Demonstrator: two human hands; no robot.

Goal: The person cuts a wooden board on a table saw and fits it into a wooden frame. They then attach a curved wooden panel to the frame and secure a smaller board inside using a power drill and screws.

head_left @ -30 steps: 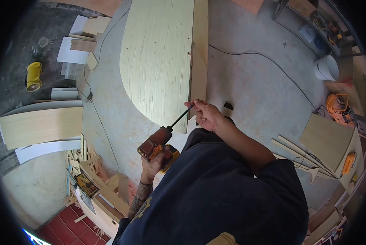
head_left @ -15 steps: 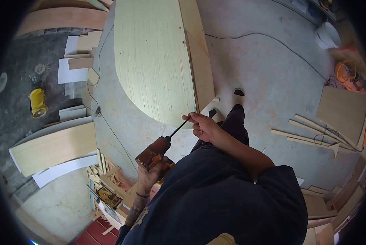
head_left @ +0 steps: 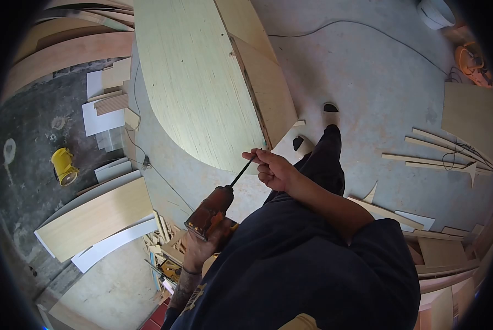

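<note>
My left hand (head_left: 205, 246) is wrapped round the grip of a cordless drill (head_left: 209, 210), its body dark reddish-brown with some yellow. A long, thin black driver bit (head_left: 241, 175) points from the drill up and to the right. At the bit's far end, my right hand (head_left: 274, 170) is closed, thumb and forefinger pinching the tip. Whether a screw sits there is too small to tell. Just beyond the fingers lies a large pale plywood panel (head_left: 197, 82) with a rounded end, joined along its right edge to a sloping plywood side (head_left: 266, 71).
A yellow cylindrical object (head_left: 65, 166) stands on the dark floor at left. Curved boards (head_left: 100, 217) and offcuts lie below it. Wood strips (head_left: 428, 158), a cable (head_left: 362, 26) and a white bucket (head_left: 436, 14) are on the right. My feet are beside the panel.
The view has shifted and turned slightly, so the panel appears further left and the floor items have moved across the picture. Both hands keep the same hold on drill and bit.
</note>
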